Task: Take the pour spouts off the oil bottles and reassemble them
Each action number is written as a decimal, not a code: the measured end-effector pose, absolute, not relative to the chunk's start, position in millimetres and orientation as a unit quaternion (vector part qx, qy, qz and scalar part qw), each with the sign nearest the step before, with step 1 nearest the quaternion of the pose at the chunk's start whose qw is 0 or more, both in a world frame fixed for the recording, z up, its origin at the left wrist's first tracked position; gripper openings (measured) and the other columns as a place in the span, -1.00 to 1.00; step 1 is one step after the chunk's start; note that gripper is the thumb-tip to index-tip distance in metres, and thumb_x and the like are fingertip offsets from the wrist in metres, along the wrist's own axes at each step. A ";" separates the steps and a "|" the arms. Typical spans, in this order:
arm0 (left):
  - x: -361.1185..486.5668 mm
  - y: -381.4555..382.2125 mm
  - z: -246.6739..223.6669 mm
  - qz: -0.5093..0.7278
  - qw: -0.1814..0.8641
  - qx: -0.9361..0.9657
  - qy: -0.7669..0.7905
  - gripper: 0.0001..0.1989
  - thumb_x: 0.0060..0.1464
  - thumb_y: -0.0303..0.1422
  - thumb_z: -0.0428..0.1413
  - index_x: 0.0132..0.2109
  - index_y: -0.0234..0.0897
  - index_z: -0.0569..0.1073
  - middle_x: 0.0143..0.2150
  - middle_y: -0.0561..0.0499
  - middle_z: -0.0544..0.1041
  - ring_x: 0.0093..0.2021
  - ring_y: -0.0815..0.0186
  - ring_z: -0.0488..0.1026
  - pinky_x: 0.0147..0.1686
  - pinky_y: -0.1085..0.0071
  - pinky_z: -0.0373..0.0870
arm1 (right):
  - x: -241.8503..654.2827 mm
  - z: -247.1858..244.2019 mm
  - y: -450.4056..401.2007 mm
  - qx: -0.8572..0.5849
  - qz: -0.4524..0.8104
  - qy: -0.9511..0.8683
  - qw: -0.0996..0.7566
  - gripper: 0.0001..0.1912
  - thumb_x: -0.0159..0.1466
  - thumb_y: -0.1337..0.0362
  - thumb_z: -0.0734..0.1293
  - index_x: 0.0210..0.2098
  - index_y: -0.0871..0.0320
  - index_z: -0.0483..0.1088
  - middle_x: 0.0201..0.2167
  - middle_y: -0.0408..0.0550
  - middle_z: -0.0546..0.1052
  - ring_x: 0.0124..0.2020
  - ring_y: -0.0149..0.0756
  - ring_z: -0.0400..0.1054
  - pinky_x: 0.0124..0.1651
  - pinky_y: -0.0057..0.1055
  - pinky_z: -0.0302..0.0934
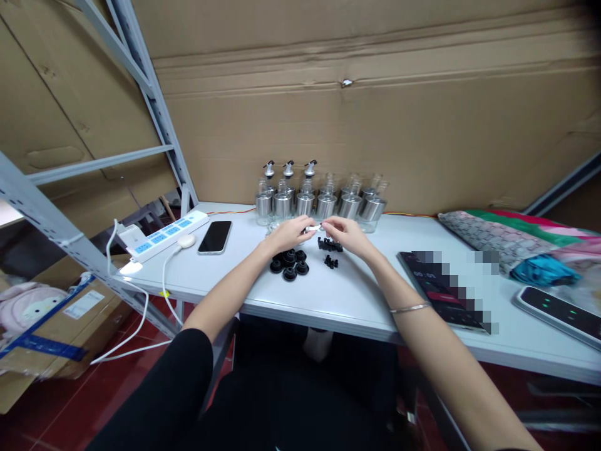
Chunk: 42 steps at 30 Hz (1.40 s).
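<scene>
The left hand (292,234) partly hides a white piece (313,229).

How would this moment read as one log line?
left hand: holds small white part | right hand: at its end | beyond: metal-sleeved clear bottles

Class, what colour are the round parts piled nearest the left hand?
The round parts are black, clearest in the head view.

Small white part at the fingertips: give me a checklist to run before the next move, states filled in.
1. Left hand holding the small white part: ok.
2. Right hand gripping it too: cannot tell, too small.
3. Round black parts grouped on the white tabletop: ok.
4. Small black pieces apart from those: ok.
5. Clear glass bottles with silver metal bands upright: ok.
</scene>
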State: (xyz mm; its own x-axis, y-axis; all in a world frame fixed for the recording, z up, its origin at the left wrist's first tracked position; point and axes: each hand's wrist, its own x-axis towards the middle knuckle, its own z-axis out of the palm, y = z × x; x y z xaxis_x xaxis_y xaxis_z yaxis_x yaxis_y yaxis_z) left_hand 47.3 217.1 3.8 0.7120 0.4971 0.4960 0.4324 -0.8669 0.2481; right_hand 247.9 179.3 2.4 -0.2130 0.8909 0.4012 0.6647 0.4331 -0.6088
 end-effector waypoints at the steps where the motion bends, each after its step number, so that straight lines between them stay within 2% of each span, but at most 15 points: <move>1: 47.6 217.5 3.1 0.282 0.056 0.926 0.245 -0.76 0.21 -0.29 -0.05 -0.09 -0.29 0.41 -0.17 -0.03 0.44 -0.23 0.33 0.41 -0.18 0.47 0.30 | 244.2 2.6 178.2 -0.499 0.162 -0.765 0.372 -0.56 0.28 -0.06 0.15 -0.31 0.20 0.40 -0.57 -0.15 0.43 -0.55 -0.40 0.27 -0.42 -0.43 0.15; 9: 47.9 219.5 3.3 0.292 0.045 0.926 0.234 -0.83 0.12 -0.41 0.06 -0.11 -0.32 0.39 -0.18 -0.05 0.43 -0.17 0.28 0.41 -0.13 0.43 0.32 | 237.7 -0.2 180.0 -0.484 0.197 -0.763 0.380 -0.61 0.29 0.02 0.22 -0.49 0.21 0.30 -0.61 -0.26 0.28 -0.57 -0.47 0.19 -0.43 -0.45 0.14; 15: 47.8 216.8 5.2 0.299 0.035 0.923 0.240 -0.79 0.09 -0.53 0.04 -0.10 -0.29 0.39 -0.17 -0.06 0.42 -0.10 0.24 0.41 -0.11 0.39 0.32 | 234.9 -6.9 184.8 -0.482 0.274 -0.737 0.387 -0.65 0.33 0.06 0.20 -0.37 0.25 0.35 -0.55 -0.24 0.35 -0.60 -0.52 0.22 -0.52 -0.51 0.19; 18: 49.0 212.8 6.9 0.307 0.040 0.920 0.239 -0.74 0.11 -0.47 0.06 -0.02 -0.29 0.37 -0.10 -0.10 0.41 -0.06 0.21 0.40 -0.08 0.36 0.33 | 235.2 -10.4 187.4 -0.476 0.309 -0.720 0.399 -0.65 0.35 0.07 0.19 -0.34 0.25 0.35 -0.55 -0.24 0.35 -0.64 -0.55 0.18 -0.57 -0.54 0.16; 22: 50.8 209.1 8.7 0.321 0.072 0.914 0.238 -0.47 0.09 -0.25 0.13 0.15 -0.35 0.22 0.01 -0.18 0.40 -0.11 0.22 0.44 -0.12 0.37 0.37 | 238.0 -8.6 187.5 -0.457 0.318 -0.706 0.437 -0.67 0.33 0.08 0.20 -0.37 0.23 0.32 -0.59 -0.27 0.30 -0.64 -0.55 0.16 -0.56 -0.53 0.13; 29: 54.4 215.9 5.1 0.323 0.092 0.908 0.252 -0.69 0.17 -0.31 0.04 0.02 -0.36 0.33 -0.04 -0.16 0.48 -0.05 0.21 0.45 -0.05 0.35 0.34 | 237.2 -3.5 182.8 -0.431 0.319 -0.704 0.466 -0.65 0.23 0.01 0.30 -0.42 0.19 0.27 -0.61 -0.28 0.32 -0.60 -0.50 0.19 -0.50 -0.49 0.11; 35: 52.5 214.2 6.9 0.315 0.079 0.911 0.254 -0.73 0.15 -0.35 0.07 -0.03 -0.38 0.34 -0.04 -0.17 0.46 -0.05 0.22 0.43 -0.04 0.36 0.32 | 240.6 -0.8 181.2 -0.444 0.358 -0.706 0.420 -0.57 0.33 0.01 0.17 -0.49 0.21 0.29 -0.66 -0.30 0.23 -0.67 -0.54 0.10 -0.54 -0.51 0.10; 39: 50.7 213.4 7.4 0.324 0.074 0.902 0.277 -0.79 0.22 -0.33 -0.05 -0.05 -0.34 0.31 -0.08 -0.14 0.46 -0.10 0.25 0.43 -0.09 0.37 0.33 | 249.7 7.2 175.6 -0.458 0.382 -0.712 0.370 -0.67 0.25 0.05 0.28 -0.42 0.22 0.39 -0.68 -0.31 0.24 -0.65 -0.51 0.13 -0.52 -0.49 0.10; 42: 49.6 213.9 7.2 0.320 0.075 0.900 0.286 -0.77 0.24 -0.26 -0.06 -0.06 -0.31 0.31 -0.12 -0.10 0.47 -0.12 0.26 0.44 -0.13 0.39 0.33 | 258.0 11.2 171.4 -0.468 0.395 -0.721 0.324 -0.72 0.12 0.09 0.35 -0.42 0.23 0.45 -0.65 -0.24 0.34 -0.61 -0.48 0.16 -0.51 -0.46 0.08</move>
